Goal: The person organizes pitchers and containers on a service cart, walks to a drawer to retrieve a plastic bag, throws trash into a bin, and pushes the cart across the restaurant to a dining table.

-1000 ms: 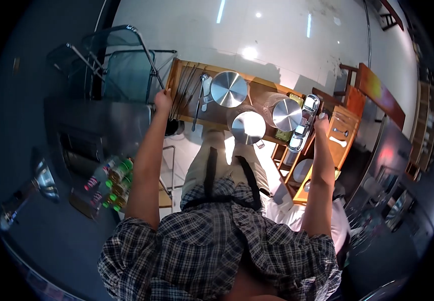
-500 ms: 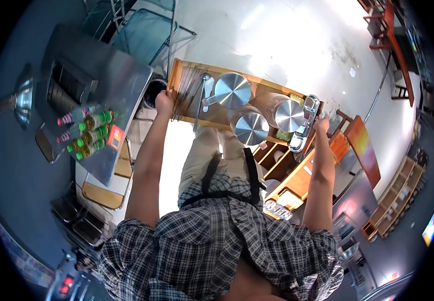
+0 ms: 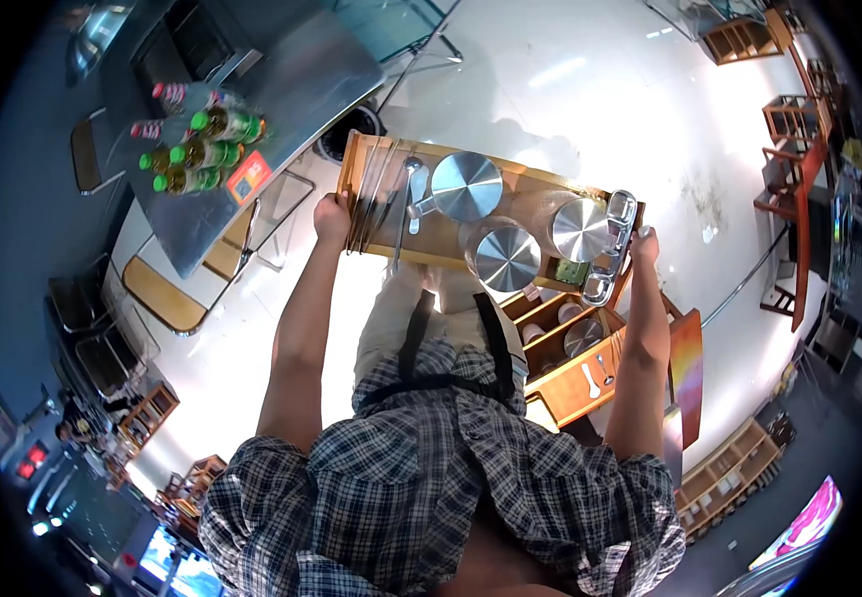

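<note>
A wooden tray (image 3: 526, 179) hangs in front of me, held at both ends. My left hand (image 3: 331, 218) is closed on its left end, and my right hand (image 3: 644, 245) is closed at its right end, beside a steel rack (image 3: 622, 209) of small compartments. Three round metal lids or pots lie in it: one at the upper middle (image 3: 467, 186), one at the lower middle (image 3: 507, 259) and one at the right (image 3: 581, 230). Thin metal skewers (image 3: 372, 195) and a white spoon (image 3: 418, 196) lie at the tray's left side.
At the upper left, a dark metal table (image 3: 321, 75) bears several bottles (image 3: 230, 124) and a red card (image 3: 249, 178). Stools (image 3: 164, 294) stand below it. A wooden cabinet (image 3: 570, 383) with cutlery is behind my right forearm. Wooden chairs (image 3: 794, 119) are at the far right.
The surroundings have swung round: the bottle table has moved up and right, and the wooden cabinet has shifted beneath the tray. Both hands still hold the tray, which stays nearly in place before me.
</note>
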A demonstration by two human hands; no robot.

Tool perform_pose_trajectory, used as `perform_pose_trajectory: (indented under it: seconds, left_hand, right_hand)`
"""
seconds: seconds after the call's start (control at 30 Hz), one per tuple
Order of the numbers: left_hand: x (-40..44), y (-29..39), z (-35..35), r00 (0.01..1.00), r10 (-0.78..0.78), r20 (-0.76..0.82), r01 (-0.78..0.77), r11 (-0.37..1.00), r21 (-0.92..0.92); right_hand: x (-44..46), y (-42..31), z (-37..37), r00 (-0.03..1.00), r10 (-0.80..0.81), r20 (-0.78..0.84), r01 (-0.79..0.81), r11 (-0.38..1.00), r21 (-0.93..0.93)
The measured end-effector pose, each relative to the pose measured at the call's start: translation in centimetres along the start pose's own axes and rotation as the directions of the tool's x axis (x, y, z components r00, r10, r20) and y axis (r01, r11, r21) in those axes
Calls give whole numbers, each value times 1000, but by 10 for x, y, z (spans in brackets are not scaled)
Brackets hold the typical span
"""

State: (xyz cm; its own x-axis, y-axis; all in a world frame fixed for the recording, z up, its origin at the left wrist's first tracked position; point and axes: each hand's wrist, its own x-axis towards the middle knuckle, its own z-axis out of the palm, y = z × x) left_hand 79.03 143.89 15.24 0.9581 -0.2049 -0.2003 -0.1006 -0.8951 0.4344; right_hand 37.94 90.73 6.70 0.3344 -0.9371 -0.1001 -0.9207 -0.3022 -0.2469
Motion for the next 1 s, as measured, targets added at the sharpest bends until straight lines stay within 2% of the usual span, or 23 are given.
perform_pose_trajectory:
  seconds: [0.03, 0.07, 0.2, 0.27, 0.4, 0.47, 0.6, 0.63, 0.67, 0.73, 0.77, 0.83, 0.87, 0.9, 0.93, 1.0]
  left_hand:
    - [-4, -8, -6, 1000, -17, -14, 17, 1000, -3]
    - [-10, -14, -10, 999, -47, -23, 47, 999, -10]
    - [-39, -46, -23, 994, -84, -68, 82, 996, -40]
    - [-52, -63, -32, 991, -102, -88, 98, 994, -48]
    - [-64, -92, -41, 983, -135, -128, 128, 990, -64]
    - [-78, -107, -47, 979, -153, -134, 145, 987, -65]
    - [-86, -154, -60, 946, -299, -123, 291, 953, -82]
    - [-90, -167, -64, 929, -348, -123, 342, 937, -64]
    - [-95, -168, -61, 914, -387, -124, 384, 922, -47]
    - [-102, -196, -65, 890, -442, -110, 437, 897, -70]
    - [-106, -210, -69, 878, -466, -114, 456, 884, -102]
    - [-117, -228, -74, 834, -540, -110, 521, 837, -167]
    - [-120, -238, -77, 826, -552, -115, 530, 830, -173]
    - [-125, -238, -74, 833, -538, -132, 517, 841, -160]
    - [-128, -249, -71, 837, -527, -151, 506, 849, -155]
    - [-131, -273, -73, 818, -557, -144, 537, 829, -154]
  right_hand:
    - [7, -8, 5, 994, 49, 94, -58, 994, 93]
    - [12, -14, 9, 995, 28, 97, -38, 994, 98]
    - [5, -51, 4, 997, -24, 76, 17, 995, 96]
    - [2, -72, 9, 992, -124, 36, 122, 991, 53]
    - [4, -109, 24, 989, -126, 83, 118, 989, 88]
    - [-17, -131, 9, 980, -199, 27, 195, 975, 106]
    - [-31, -171, 39, 972, -180, 150, 153, 973, 172]
    - [-37, -182, 48, 965, -228, 130, 211, 968, 133]
    - [-32, -181, 51, 964, -215, 156, 200, 974, 107]
    - [-40, -206, 67, 956, -198, 216, 170, 975, 142]
    - [-47, -217, 74, 943, -254, 215, 218, 960, 177]
    - [-58, -247, 83, 931, -225, 286, 183, 969, 167]
    - [-65, -260, 87, 925, -219, 310, 176, 971, 159]
    - [-65, -266, 79, 908, -306, 287, 289, 952, 101]
    - [-58, -269, 96, 896, -341, 286, 322, 940, 112]
    - [-50, -276, 133, 893, -336, 298, 305, 941, 146]
